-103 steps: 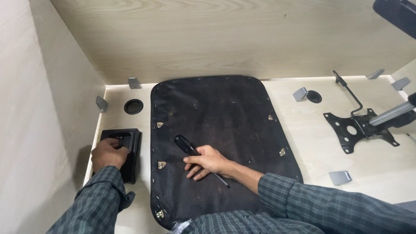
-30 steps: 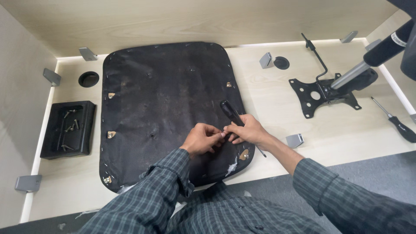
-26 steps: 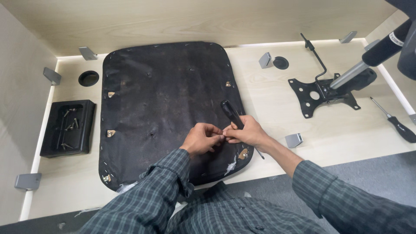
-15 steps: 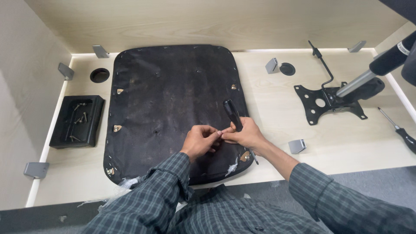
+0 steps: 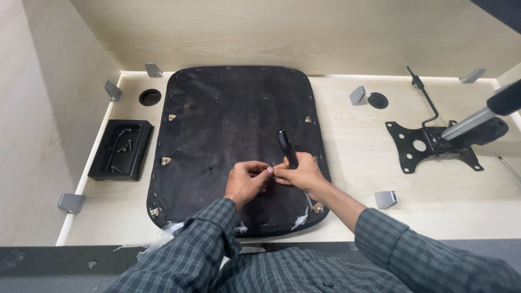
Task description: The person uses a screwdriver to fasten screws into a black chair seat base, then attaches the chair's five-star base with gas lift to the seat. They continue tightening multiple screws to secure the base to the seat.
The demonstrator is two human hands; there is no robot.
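A black seat pad (image 5: pixel 233 119) lies upside down on the light wooden table, with small metal fittings along its edges. My right hand (image 5: pixel 301 174) grips a screwdriver with a black handle (image 5: pixel 286 144); the handle points away from me and the shaft runs under the palm toward the seat's near right corner. My left hand (image 5: pixel 247 182) rests on the seat beside it. Its thumb and forefinger are pinched against my right fingertips. Anything held between them is too small to see.
A black tray of loose screws (image 5: pixel 120 149) sits left of the seat. A black chair mechanism (image 5: pixel 431 147) with a gas cylinder (image 5: pixel 477 116) lies at the right. Grey metal brackets (image 5: pixel 386 198) and two round holes (image 5: pixel 150 97) dot the table. Walls close the left and back.
Earlier my left hand was on the screw tray and my right lay mid-seat with the screwdriver. Now both hands meet fingertip to fingertip over the seat's near part. Over the last second they barely move.
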